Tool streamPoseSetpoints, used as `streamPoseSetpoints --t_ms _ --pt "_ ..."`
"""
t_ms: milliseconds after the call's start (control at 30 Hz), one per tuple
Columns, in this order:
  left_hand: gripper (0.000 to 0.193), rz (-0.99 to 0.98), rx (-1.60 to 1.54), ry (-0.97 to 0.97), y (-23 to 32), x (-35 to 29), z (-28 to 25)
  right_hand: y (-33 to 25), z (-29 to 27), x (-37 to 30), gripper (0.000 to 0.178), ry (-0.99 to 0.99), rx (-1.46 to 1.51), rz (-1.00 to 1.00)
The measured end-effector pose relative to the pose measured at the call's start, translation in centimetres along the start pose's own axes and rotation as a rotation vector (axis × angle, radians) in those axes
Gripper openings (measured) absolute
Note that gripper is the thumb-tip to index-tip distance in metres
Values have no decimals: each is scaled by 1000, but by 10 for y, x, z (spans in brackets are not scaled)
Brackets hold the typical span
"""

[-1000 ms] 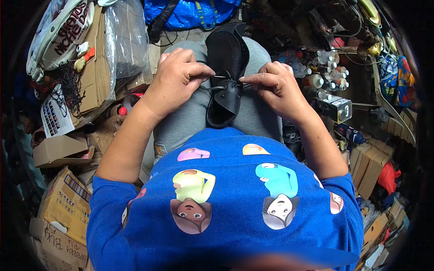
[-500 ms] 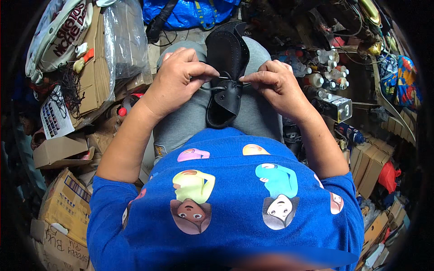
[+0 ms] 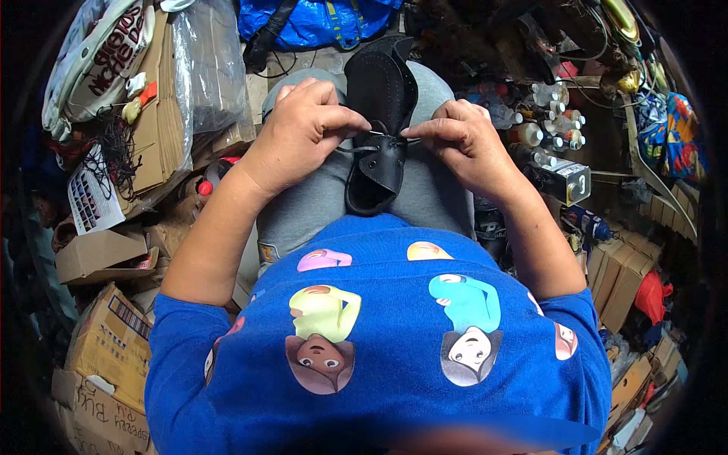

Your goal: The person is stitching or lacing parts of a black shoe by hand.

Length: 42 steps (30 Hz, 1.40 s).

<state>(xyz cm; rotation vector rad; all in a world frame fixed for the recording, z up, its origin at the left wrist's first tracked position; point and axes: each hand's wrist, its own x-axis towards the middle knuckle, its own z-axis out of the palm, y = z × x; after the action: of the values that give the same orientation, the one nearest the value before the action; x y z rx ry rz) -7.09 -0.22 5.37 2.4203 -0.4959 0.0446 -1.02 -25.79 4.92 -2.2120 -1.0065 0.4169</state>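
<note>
A black leather shoe lies lengthwise on my lap, between my grey-clad thighs. Its stitched front part points away from me, and the open heel part faces my blue shirt. My left hand is closed in a pinch on a dark shoelace at the shoe's left side; a thin pale sliver shows by its fingertips. From the other side my right hand pinches the lace near the eyelets, thumb and forefinger together. The fingertips of both hands are close together above the shoe's middle. Exactly how the lace crosses there is too small to tell.
Stacked flat cardboard and a clear plastic bag stand at the left, with cardboard boxes nearer. Several plastic bottles and a clear container crowd the right. A blue bag lies beyond my knees.
My left fingertips have shifted very slightly to the right. The shoe and my right hand look unchanged.
</note>
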Motion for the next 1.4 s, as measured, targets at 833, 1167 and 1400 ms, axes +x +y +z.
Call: streamPoseSetpoints --t_ms 833,1167,1400 --pt "24 39 -307 -54 -17 9 13 14 8 7 27 71 99 -102" --pt "26 171 52 39 0 6 4 10 13 4 29 80 160 -53" --pt "25 -8 -150 16 -9 -8 18 14 14 0 29 93 161 -81"
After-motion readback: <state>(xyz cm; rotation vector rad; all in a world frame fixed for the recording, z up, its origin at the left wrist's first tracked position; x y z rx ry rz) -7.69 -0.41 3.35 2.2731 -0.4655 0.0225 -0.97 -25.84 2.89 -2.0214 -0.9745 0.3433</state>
